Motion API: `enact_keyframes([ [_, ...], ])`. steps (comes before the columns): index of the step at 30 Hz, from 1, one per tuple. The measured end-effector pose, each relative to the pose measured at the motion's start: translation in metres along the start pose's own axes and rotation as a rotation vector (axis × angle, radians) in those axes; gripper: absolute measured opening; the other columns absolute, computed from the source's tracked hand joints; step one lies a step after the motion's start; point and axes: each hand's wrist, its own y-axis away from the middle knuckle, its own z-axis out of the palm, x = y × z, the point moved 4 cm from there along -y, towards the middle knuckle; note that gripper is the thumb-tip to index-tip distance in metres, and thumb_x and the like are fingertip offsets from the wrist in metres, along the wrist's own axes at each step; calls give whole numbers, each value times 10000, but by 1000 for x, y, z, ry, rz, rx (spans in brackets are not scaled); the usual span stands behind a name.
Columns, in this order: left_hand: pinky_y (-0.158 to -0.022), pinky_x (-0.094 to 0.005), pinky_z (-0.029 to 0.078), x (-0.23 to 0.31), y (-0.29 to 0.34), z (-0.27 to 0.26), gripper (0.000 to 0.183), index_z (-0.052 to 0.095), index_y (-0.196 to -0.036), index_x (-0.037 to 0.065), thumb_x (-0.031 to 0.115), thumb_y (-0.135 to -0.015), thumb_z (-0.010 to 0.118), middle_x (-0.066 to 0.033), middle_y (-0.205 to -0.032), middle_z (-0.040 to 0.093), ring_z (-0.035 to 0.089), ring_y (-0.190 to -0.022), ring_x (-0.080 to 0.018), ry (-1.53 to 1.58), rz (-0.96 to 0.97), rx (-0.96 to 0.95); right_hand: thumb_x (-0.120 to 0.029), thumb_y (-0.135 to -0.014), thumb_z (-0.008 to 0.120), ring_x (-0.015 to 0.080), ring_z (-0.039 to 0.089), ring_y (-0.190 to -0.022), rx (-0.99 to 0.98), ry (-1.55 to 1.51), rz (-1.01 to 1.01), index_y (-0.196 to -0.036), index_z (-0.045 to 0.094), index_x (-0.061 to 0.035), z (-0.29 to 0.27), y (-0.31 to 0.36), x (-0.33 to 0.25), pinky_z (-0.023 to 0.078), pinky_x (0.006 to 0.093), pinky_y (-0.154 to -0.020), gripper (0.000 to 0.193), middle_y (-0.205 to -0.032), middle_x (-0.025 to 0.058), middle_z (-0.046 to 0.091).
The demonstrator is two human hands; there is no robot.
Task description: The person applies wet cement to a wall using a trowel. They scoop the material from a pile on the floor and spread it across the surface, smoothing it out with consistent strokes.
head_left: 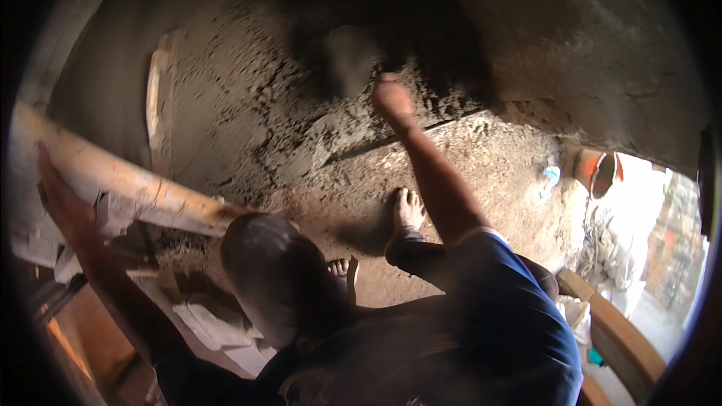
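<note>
My right hand [392, 98], blurred by motion, is closed at the end of my outstretched arm. It appears to grip a trowel whose grey blade [350, 60] is smeared and lies against wet mortar [248, 98]; the handle is hidden in the fist. At the far left, my left hand [62, 195] rests against a long pale wooden pole [128, 165], its fingers stretched out and not around it. My bare right foot [408, 209] stands on the gritty floor [481, 173], just short of the mortar's edge.
A narrow wooden strip [159, 98] lies on the mortar at left. At right are an orange round-mouthed pipe or pot [600, 174], a small blue-white item [551, 175], and white sacking [620, 252]. Pale boards [218, 331] lie at lower left. A curved timber edge [617, 323] is at lower right.
</note>
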Motion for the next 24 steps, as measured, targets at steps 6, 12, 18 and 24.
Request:
enact_keyframes([
  [6, -977, -404, 332, 8, 8, 0, 586, 341, -1325, 42, -2, -749, 442, -209, -1274, 439, 439, -1145, -358, -450, 466, -12, -182, -845, 349, 321, 614, -878, -150, 58, -133, -1107, 457, 19, 19, -28, -39, 497, 375, -765, 348, -940, 210, 619],
  [12, -993, -402, 321, 14, 8, 0, 580, 336, -1328, 26, -9, -752, 401, -202, -1302, 413, 421, -1170, -353, -388, 498, -73, -261, -844, 391, 378, 596, -880, 29, 98, 43, -1026, 530, 29, -20, -46, 151, 493, 453, -745, 369, -915, 255, 593],
  [18, -956, -371, 357, 12, 7, -1, 451, 432, -1242, -27, 208, -860, 381, -199, -1236, 481, 460, -1149, -306, -207, 552, -63, -322, -836, 391, 377, 549, -993, 35, -95, 334, -1033, 589, -35, -79, 0, 217, 461, 437, -823, 400, -1053, 219, 581],
  [24, -977, -388, 343, -40, -2, -7, 482, 397, -1273, -20, 248, -872, 379, -193, -1284, 440, 435, -1181, -297, -447, 614, -50, -280, -861, 331, 393, 555, -960, 262, -55, 276, -1010, 588, -48, -96, 30, 246, 462, 459, -787, 377, -1010, 229, 589],
])
